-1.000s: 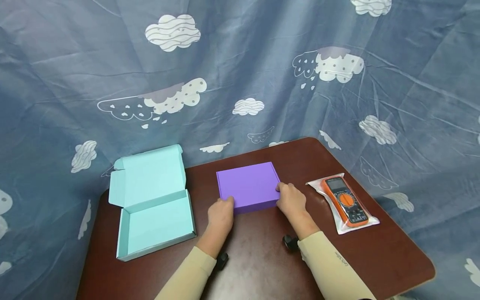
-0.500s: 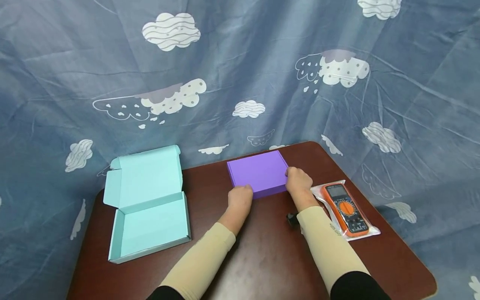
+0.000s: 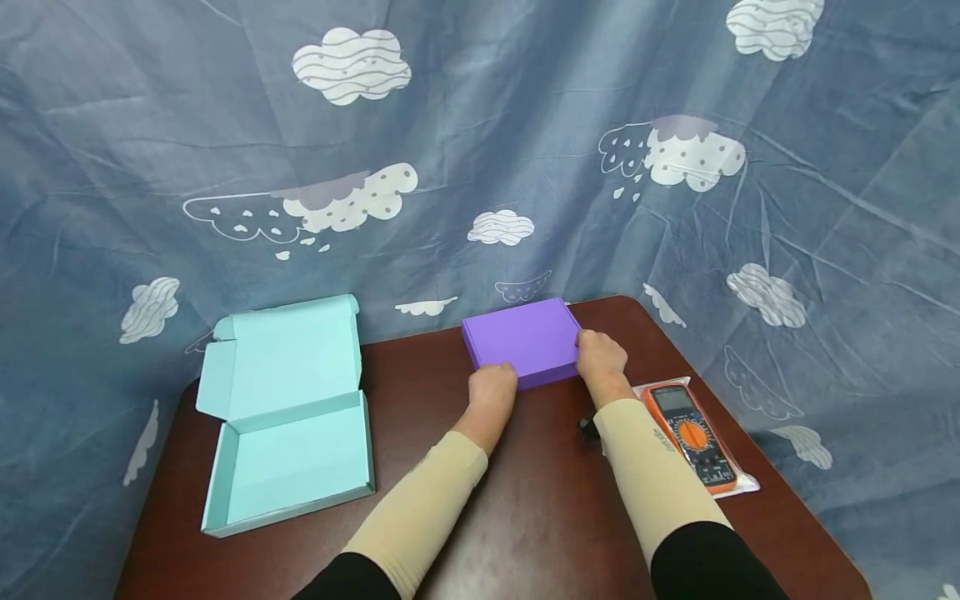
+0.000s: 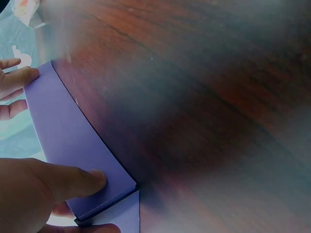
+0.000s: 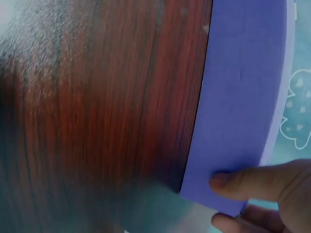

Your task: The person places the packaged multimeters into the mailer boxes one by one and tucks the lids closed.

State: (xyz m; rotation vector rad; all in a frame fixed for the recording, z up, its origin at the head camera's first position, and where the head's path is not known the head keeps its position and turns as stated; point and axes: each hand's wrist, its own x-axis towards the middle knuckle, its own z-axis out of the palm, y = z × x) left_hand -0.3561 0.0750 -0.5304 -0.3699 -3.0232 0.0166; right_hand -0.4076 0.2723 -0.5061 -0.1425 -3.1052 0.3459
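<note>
A closed purple cardboard box lies flat near the back edge of the table. My left hand grips its near left corner; in the left wrist view the thumb presses on the front side while fingers curl round the left side. At the near right corner my right hand holds the box the same way, its thumb on the front side in the right wrist view. The box's underside is hidden.
A light-turquoise cardboard box stands with its lid up at the left. An orange multimeter in a clear bag lies at the right, partly behind the right sleeve. A blue cloud-patterned curtain hangs behind the brown table.
Both hands have moved the purple box away and to the right, toward the table's back edge, slowing in the last half second. The turquoise box and multimeter stay in place.
</note>
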